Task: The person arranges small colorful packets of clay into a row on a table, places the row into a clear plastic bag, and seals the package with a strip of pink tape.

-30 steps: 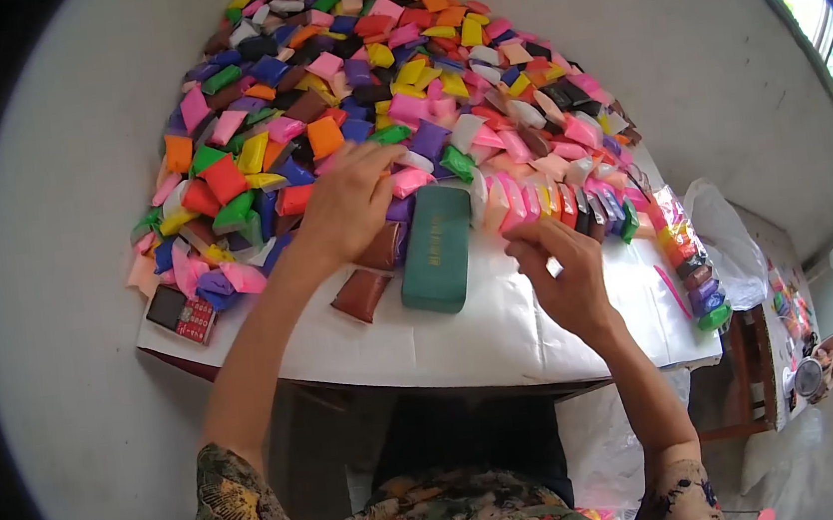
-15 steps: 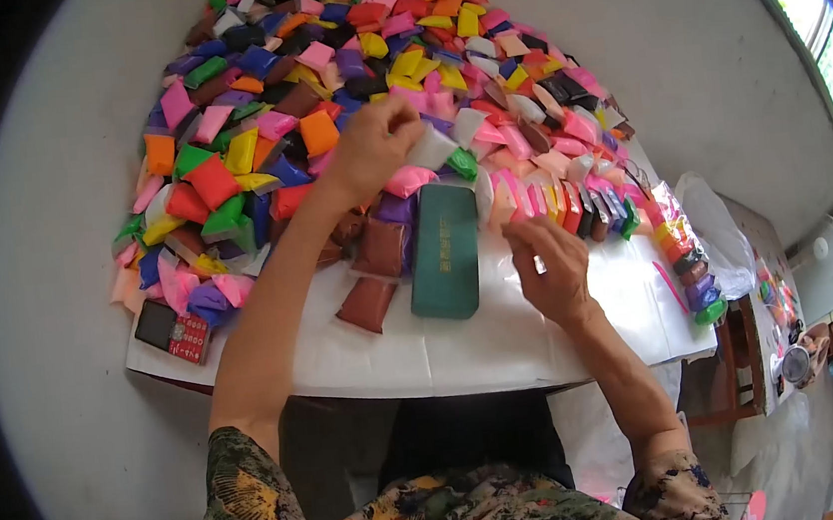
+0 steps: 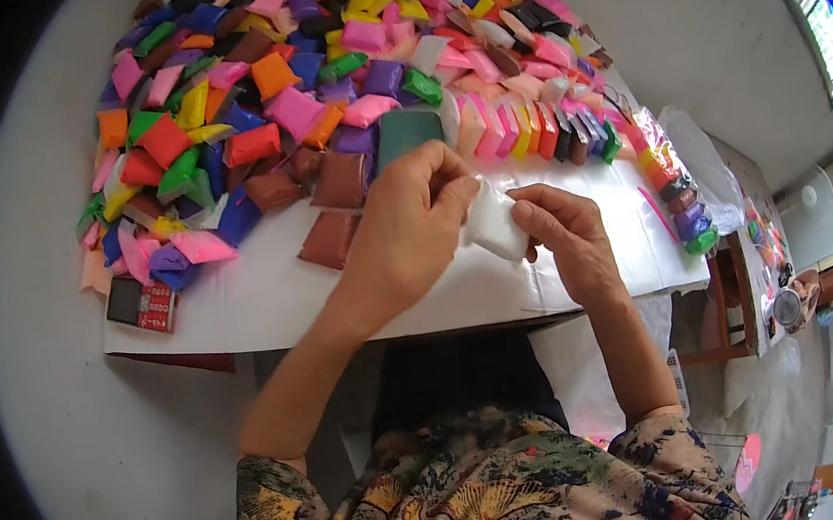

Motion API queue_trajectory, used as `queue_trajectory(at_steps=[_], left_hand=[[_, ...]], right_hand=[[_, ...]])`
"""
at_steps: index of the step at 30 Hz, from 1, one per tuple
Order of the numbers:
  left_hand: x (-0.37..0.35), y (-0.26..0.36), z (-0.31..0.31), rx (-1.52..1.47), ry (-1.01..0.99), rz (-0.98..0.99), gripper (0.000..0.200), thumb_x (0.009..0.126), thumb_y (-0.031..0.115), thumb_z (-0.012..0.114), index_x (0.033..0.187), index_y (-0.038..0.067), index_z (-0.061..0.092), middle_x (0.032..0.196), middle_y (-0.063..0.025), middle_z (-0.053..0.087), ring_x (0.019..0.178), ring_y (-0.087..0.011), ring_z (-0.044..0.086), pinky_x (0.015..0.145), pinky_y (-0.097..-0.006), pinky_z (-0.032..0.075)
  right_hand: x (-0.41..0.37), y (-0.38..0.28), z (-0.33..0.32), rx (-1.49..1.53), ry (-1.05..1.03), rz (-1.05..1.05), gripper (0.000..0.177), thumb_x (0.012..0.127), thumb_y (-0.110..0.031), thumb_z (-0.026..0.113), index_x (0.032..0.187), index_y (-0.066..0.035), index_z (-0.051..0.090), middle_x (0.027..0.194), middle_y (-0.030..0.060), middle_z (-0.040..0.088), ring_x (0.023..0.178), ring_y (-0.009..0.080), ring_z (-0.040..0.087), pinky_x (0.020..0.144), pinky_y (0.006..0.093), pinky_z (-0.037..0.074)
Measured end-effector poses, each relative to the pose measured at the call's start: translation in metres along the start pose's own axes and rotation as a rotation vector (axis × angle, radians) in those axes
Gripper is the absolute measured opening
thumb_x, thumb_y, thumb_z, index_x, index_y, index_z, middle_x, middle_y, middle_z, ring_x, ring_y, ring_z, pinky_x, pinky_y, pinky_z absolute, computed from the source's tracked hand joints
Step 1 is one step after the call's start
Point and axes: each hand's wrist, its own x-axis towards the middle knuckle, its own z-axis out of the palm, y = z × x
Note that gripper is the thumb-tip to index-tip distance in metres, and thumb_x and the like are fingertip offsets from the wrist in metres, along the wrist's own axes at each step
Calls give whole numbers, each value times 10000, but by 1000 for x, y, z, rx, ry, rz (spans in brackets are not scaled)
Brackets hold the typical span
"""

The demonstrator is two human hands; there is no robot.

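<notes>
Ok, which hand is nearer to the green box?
Left. The left hand is close in front of the green box, hiding its near end; the right hand is farther off to the right, at the white packet.

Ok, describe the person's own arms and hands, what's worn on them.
The left hand and right hand are bare, with no gloves or watch visible. The forearms are uncovered. Short, loose patterned sleeves: the left sleeve shows a golden fan-like motif among dark blotches; the right sleeve is tan with dark blotches.
</notes>
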Motion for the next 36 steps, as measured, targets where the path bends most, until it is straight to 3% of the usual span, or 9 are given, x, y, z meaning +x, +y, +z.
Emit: queue_trajectory(at_steps=[2,6,9,13,22,26,30,34,36], left_hand=[[-16,-8,16,61,72,25,135,973,99,598,1053,-9,582,706,-26,558,582,-78,513,511,-243,432],[-44,-29,39,273,249,253,182,956,32,583,1128,-27,583,724,-96,554,609,-170,533,593,-295,437],[-53,-43,43,216,210,281,107,959,18,569,1041,-20,625,758,-91,570,658,-157,550,616,-286,444],[-56,-49,42,136,215,197,91,961,18,566,986,-18,646,791,-74,584,689,-141,558,632,-279,444],[-60,-46,45,134,191,195,97,960,30,575,992,-24,649,802,-43,568,690,-102,515,629,-257,421],[-62,-37,50,175,154,150,105,962,44,588,1017,-16,654,829,-42,584,705,-92,514,643,-245,420],[-59,-31,69,-7,134,114,155,920,31,627,1071,5,650,928,-63,631,761,-126,541,682,-260,439],[-48,-36,78,425,197,550,331,747,19,718,1066,41,632,1038,-88,612,954,-323,552,825,-404,452],[-44,-46,83,566,208,541,298,748,55,732,1028,47,631,998,-79,592,932,-300,542,811,-402,441]], right_hand=[[-8,1,-6,-165,95,83,263,964,-226,659,1029,23,713,865,34,666,720,109,567,640,276,468],[-20,23,-8,-1108,227,-248,270,888,-170,687,1095,4,695,1047,159,660,936,313,614,795,440,481],[-28,25,-3,-1152,219,-558,408,869,-148,706,1241,-5,623,1235,187,602,1110,338,578,936,461,459],[-34,35,-3,-1073,-90,-497,598,875,-138,690,1395,45,459,1426,226,486,1356,390,443,1120,484,359],[-34,23,-1,-1147,67,-395,504,870,-134,690,1344,-43,545,1168,191,586,1083,363,561,943,449,448],[-35,26,-8,-639,194,-308,412,966,-109,574,1365,-28,510,1086,176,598,960,314,631,827,411,513],[-38,16,2,306,228,-147,375,1054,-145,413,1375,48,431,1120,158,631,991,204,684,871,319,537],[-35,18,-3,106,345,-116,346,1023,-146,498,1318,34,482,1048,151,651,930,205,685,775,329,540],[-34,29,-6,-212,382,-115,324,1002,-154,548,1268,30,518,1024,163,658,872,224,687,722,344,535]])
